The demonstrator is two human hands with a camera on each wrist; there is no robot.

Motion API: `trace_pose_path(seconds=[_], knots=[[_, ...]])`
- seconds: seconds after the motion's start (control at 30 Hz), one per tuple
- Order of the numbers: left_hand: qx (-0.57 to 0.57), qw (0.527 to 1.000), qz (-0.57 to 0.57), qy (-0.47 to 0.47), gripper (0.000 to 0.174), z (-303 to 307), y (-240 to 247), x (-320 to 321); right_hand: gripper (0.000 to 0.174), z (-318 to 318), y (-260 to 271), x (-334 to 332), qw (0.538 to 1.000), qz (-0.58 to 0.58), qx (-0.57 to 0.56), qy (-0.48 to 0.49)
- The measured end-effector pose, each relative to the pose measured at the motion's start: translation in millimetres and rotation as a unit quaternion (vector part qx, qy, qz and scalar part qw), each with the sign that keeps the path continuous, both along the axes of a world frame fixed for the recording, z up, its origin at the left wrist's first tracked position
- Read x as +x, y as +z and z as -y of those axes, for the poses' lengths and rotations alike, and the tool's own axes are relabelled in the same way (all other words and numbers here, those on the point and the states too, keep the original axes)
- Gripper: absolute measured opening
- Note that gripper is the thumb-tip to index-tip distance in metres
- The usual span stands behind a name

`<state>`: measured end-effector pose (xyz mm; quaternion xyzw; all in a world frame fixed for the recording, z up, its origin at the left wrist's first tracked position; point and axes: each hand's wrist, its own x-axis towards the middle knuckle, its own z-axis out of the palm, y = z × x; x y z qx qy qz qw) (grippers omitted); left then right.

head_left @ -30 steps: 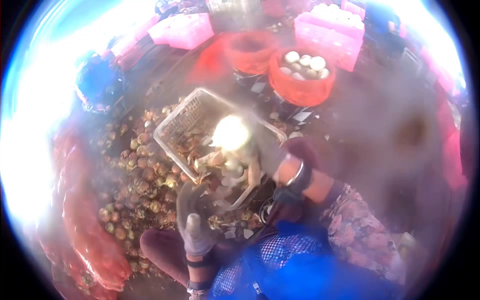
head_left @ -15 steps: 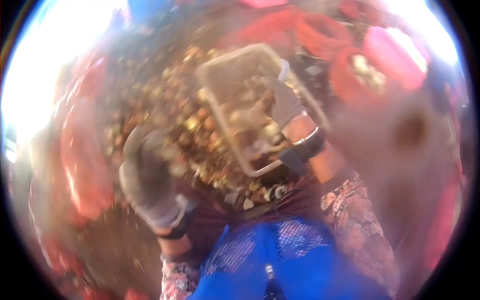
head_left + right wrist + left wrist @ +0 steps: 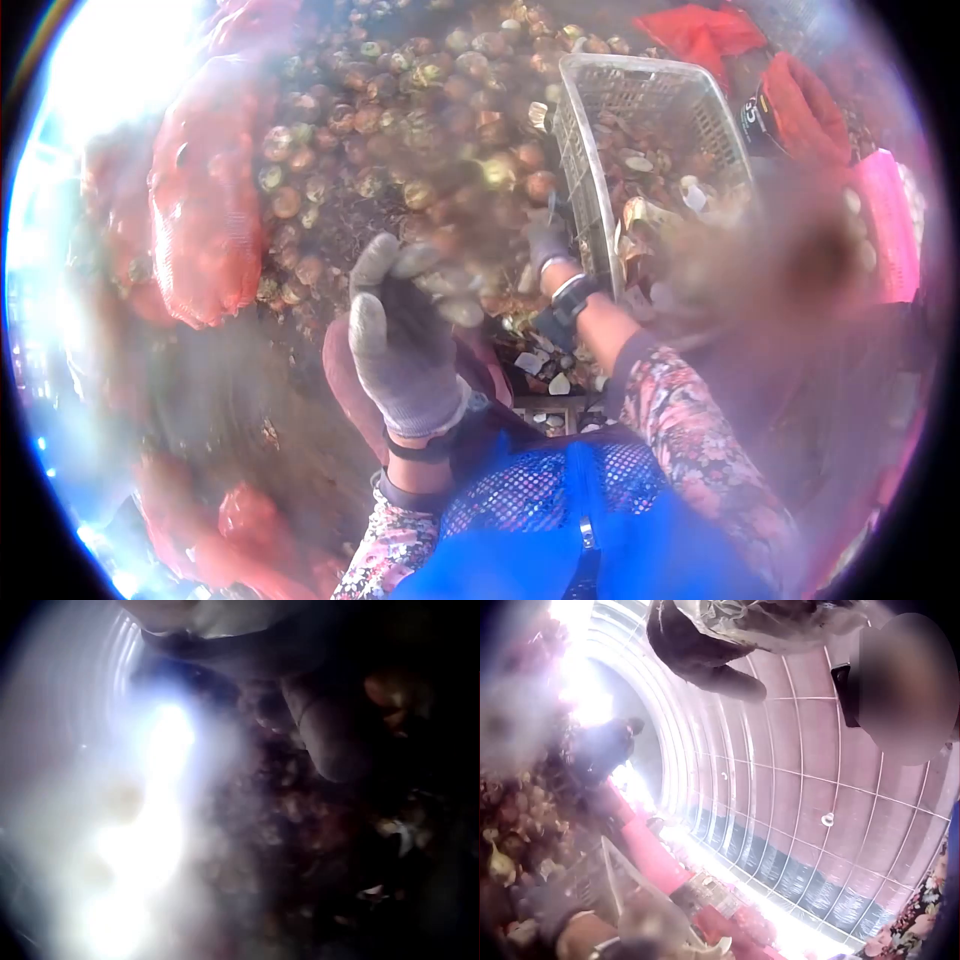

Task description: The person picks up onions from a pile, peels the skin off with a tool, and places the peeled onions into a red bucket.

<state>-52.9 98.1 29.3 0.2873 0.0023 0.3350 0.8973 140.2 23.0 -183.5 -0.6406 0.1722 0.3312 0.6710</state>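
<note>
My left hand [image 3: 400, 330], in a grey knit glove, hangs raised above my knee with its fingers loosely curled towards a heap of round brown shellfish [image 3: 420, 110]; I see nothing plainly in it. Its gloved fingers [image 3: 705, 652] show at the top of the left wrist view. My right hand [image 3: 548, 245], also gloved, is low at the near left corner of a white plastic basket [image 3: 585, 150] holding shells. Its fingers look curled, and a thin dark thing seems to stick up from it, but blur hides the grip. The right wrist view shows only a blurred finger [image 3: 330, 742] over shells.
A filled red mesh sack [image 3: 200, 200] lies left of the heap, with more red netting [image 3: 240, 530] at the lower left. Red bags [image 3: 800, 100] and a pink crate [image 3: 885, 220] stand right of the basket. A curved ribbed roof [image 3: 795, 787] is overhead.
The head view has swung left, so the basket now sits at the upper right. My right hand has come out of the basket to its near corner. My left hand has risen towards the heap.
</note>
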Motion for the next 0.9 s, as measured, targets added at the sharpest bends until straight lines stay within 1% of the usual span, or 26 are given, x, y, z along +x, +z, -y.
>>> trace_pose_path(seconds=[0.03, 0.07, 0.1, 0.13, 0.23, 0.27, 0.3, 0.33, 0.37, 0.43, 0.47, 0.5, 0.6, 0.7, 0.8, 0.87, 0.9], knots=[[-0.014, 0.999, -0.032, -0.003, 0.052, -1.9, -2.4, 1.8, 0.038, 0.0, -45.9, -1.8, 0.999, 0.02, -0.042, -0.012], [-0.027, 0.998, -0.063, -0.005, 0.052, -1.0, -2.0, 5.1, 0.04, -1.4, -95.0, -4.3, 0.986, 0.117, -0.119, -0.002], [-0.038, 0.995, -0.093, -0.007, 0.053, -0.3, -2.2, 7.8, 0.041, -3.1, -142.2, -5.1, 0.944, 0.24, -0.227, 0.01], [-0.05, 0.991, -0.121, -0.007, 0.053, -0.9, -4.0, 9.7, 0.042, -1.5, -173.9, -4.0, 0.886, 0.336, -0.319, 0.018], [-0.067, 0.991, -0.11, -0.039, 0.053, -8.3, -21.9, 14.9, 0.041, 7.8, -111.1, 17.5, 0.814, 0.438, -0.358, 0.131], [-0.066, 0.99, -0.122, -0.039, 0.051, -9.7, -19.9, 16.1, 0.039, 7.0, -83.7, 23.4, 0.818, 0.394, -0.377, 0.183], [-0.079, 0.987, -0.139, -0.022, 0.05, -10.2, -17.4, 14.4, 0.038, 5.7, -69.6, 29.5, 0.819, 0.346, -0.396, 0.228], [-0.095, 0.984, -0.147, -0.021, 0.05, -8.5, -16.4, 15.7, 0.032, 5.7, -65.7, 34.2, 0.862, 0.285, -0.366, 0.206], [-0.11, 0.982, -0.155, -0.02, 0.049, -6.9, -16.1, 18.3, 0.032, 7.6, -82.0, 34.8, 0.85, 0.305, -0.393, 0.174], [-0.128, 0.978, -0.151, -0.064, 0.049, -15.1, -21.9, 17.3, 0.032, 6.3, -125.8, 30.2, 0.8, 0.371, -0.459, 0.107], [-0.135, 0.975, -0.148, -0.096, 0.049, -23.5, -27.4, 15.3, 0.032, 5.9, -137.8, 30.4, 0.784, 0.386, -0.477, 0.095], [-0.142, 0.971, -0.145, -0.127, 0.049, -33.5, -31.9, 12.7, 0.035, 7.7, -128.2, 32.4, 0.766, 0.393, -0.492, 0.127], [-0.155, 0.957, -0.146, -0.195, 0.049, -58.3, -45.3, 6.0, 0.035, 10.6, -110.0, 26.4, 0.776, 0.379, -0.47, 0.182], [-0.15, 0.953, -0.153, -0.214, 0.049, -72.4, -52.2, 0.3, 0.035, 7.9, -94.3, 12.5, 0.812, 0.349, -0.393, 0.256], [-0.105, 0.965, -0.15, -0.186, 0.049, -65.5, -57.4, 0.2, 0.035, 2.4, -74.8, -4.7, 0.853, 0.315, -0.267, 0.319], [-0.063, 0.975, -0.141, -0.161, 0.05, -59.1, -59.9, -1.8, 0.035, -4.5, -58.1, -20.2, 0.876, 0.287, -0.158, 0.354], [-0.032, 0.98, -0.134, -0.145, 0.05, -53.8, -58.6, -2.5, 0.035, -8.7, -41.5, -27.0, 0.884, 0.273, -0.095, 0.366]])
